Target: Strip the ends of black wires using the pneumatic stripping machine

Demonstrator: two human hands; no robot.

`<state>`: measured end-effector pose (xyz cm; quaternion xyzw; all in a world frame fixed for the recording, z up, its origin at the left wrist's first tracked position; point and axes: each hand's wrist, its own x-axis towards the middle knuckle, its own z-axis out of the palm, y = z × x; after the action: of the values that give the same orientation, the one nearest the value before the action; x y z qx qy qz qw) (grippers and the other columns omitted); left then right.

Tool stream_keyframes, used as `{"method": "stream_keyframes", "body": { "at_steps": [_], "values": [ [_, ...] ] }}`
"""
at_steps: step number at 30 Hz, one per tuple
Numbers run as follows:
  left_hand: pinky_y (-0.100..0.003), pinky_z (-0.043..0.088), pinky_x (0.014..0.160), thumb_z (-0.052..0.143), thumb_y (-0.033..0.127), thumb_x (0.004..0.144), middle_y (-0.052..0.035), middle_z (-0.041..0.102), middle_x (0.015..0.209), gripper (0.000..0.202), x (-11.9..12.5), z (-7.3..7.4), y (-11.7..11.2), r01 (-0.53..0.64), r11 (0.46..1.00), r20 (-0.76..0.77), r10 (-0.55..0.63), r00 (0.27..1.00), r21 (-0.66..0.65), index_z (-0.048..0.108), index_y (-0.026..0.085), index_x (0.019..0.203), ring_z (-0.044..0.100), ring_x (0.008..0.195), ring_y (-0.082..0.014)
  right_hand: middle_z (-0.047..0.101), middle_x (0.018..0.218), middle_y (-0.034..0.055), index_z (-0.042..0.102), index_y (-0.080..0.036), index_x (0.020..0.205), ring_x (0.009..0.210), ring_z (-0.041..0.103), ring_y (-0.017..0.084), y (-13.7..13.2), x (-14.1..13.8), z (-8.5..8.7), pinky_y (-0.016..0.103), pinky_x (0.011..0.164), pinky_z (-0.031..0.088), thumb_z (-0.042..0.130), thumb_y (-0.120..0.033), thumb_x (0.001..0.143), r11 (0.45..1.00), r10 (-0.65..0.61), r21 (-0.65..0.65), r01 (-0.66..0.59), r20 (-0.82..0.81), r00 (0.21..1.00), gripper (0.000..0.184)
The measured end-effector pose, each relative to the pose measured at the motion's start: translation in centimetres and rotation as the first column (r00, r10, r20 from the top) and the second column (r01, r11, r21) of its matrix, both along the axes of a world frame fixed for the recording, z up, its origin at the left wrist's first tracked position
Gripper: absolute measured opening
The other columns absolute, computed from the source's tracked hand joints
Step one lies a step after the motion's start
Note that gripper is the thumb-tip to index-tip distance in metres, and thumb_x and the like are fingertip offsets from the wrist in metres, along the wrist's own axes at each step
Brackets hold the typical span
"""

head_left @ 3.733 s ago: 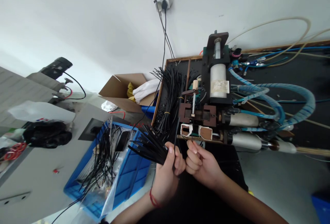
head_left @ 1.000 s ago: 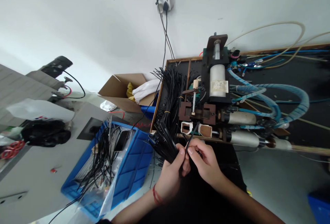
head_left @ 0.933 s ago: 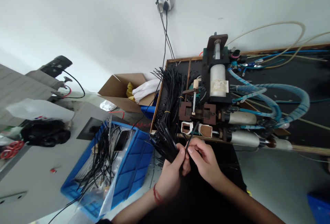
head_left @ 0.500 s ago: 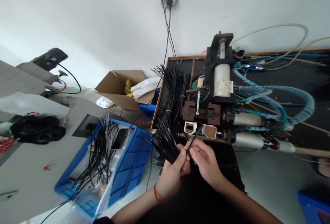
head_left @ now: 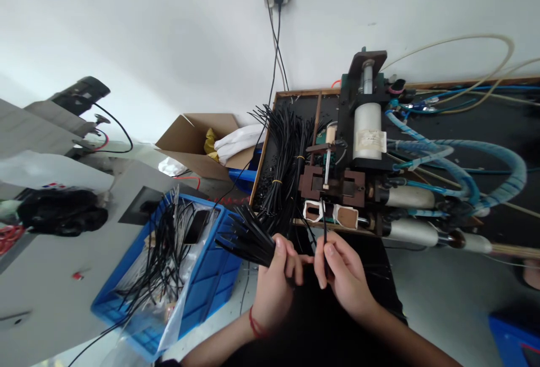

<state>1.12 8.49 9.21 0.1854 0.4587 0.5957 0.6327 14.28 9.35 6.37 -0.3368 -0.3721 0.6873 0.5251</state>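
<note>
My left hand (head_left: 276,271) is closed round a bundle of black cables (head_left: 247,237), whose ends fan out to the left. Between the thumb and fingers of my right hand (head_left: 343,263) is a single black cable (head_left: 324,223), held upright and pointing at the machine. Its tip reaches the gap between two white-edged brown pads (head_left: 346,216) at the machine's front. Above the pads sit brown metal jaws (head_left: 311,182) and a pale air cylinder (head_left: 368,130). Whether the cable touches the pads I cannot tell.
Bundles of black cables (head_left: 280,159) tied with yellow bands lie in a wooden-edged tray left of the machine. A blue crate (head_left: 202,277) of cables stands at the left, with a cardboard box (head_left: 185,142) behind it. Blue air hoses (head_left: 502,159) loop at the right.
My hands have moved apart. The right hand now holds one cable upright by the pads, while the bundle in my left hand has swung left and lower.
</note>
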Motion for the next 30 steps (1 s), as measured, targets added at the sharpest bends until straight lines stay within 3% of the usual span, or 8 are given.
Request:
{"method": "stream_keyframes", "body": {
  "at_steps": [3, 7, 11, 22, 30],
  "values": [
    [-0.021, 0.033, 0.046, 0.076, 0.058, 0.094, 0.0120, 0.028, 0.050, 0.049, 0.0, -0.1, 0.0, 0.031, 0.998, 0.039, -0.029, 0.999, -0.050, 0.054, 0.020, 0.072, 0.018, 0.043, -0.0066, 0.046, 0.047, -0.0093, 0.061, -0.022, 0.094, 0.043, 0.032, 0.010, 0.1, -0.3, -0.6, 0.025, 0.052, 0.033, 0.054, -0.049, 0.111, 0.997, 0.024, -0.072, -0.026, -0.040, 0.999, 0.033],
    [-0.020, 0.029, 0.043, 0.080, 0.062, 0.089, 0.0114, 0.032, 0.052, 0.054, 0.1, 0.2, 0.0, 0.067, 0.996, 0.048, -0.064, 0.997, -0.066, 0.050, 0.020, 0.072, 0.018, 0.043, -0.0056, 0.035, 0.048, -0.0124, 0.059, -0.023, 0.091, 0.042, 0.019, 0.009, 0.6, -0.8, -0.6, 0.022, 0.046, 0.023, 0.060, -0.052, 0.107, 0.972, 0.003, -0.224, -0.074, -0.302, 0.953, 0.033],
    [-0.019, 0.030, 0.043, 0.082, 0.062, 0.087, 0.0117, 0.033, 0.052, 0.055, 0.0, 0.6, 0.2, 0.095, 0.993, 0.044, -0.092, 0.995, -0.065, 0.051, 0.020, 0.072, 0.017, 0.042, -0.0050, 0.032, 0.049, -0.0127, 0.058, -0.024, 0.090, 0.043, 0.014, 0.009, 0.8, -0.9, -0.1, 0.021, 0.046, 0.025, 0.066, -0.051, 0.105, 0.968, -0.033, -0.237, -0.082, -0.442, 0.896, 0.031],
    [-0.019, 0.031, 0.043, 0.080, 0.060, 0.090, 0.0115, 0.034, 0.052, 0.052, 0.0, 0.6, 0.4, 0.127, 0.991, 0.046, -0.125, 0.991, -0.046, 0.052, 0.019, 0.073, 0.017, 0.042, -0.0049, 0.031, 0.045, -0.0123, 0.059, -0.025, 0.092, 0.043, 0.019, 0.012, 1.7, -1.4, -0.5, 0.023, 0.045, 0.025, 0.064, -0.051, 0.104, 0.944, -0.032, -0.309, -0.114, -0.429, 0.903, 0.030],
    [-0.019, 0.032, 0.043, 0.082, 0.058, 0.089, 0.0120, 0.033, 0.051, 0.053, 0.2, 0.6, 0.6, 0.137, 0.990, 0.063, -0.135, 0.989, -0.042, 0.050, 0.020, 0.072, 0.017, 0.042, -0.0047, 0.030, 0.043, -0.0120, 0.058, -0.024, 0.090, 0.043, 0.021, 0.012, 1.9, -1.3, -0.6, 0.023, 0.046, 0.025, 0.064, -0.050, 0.103, 0.946, 0.004, -0.289, -0.147, -0.443, 0.897, 0.030]
  ]
}}
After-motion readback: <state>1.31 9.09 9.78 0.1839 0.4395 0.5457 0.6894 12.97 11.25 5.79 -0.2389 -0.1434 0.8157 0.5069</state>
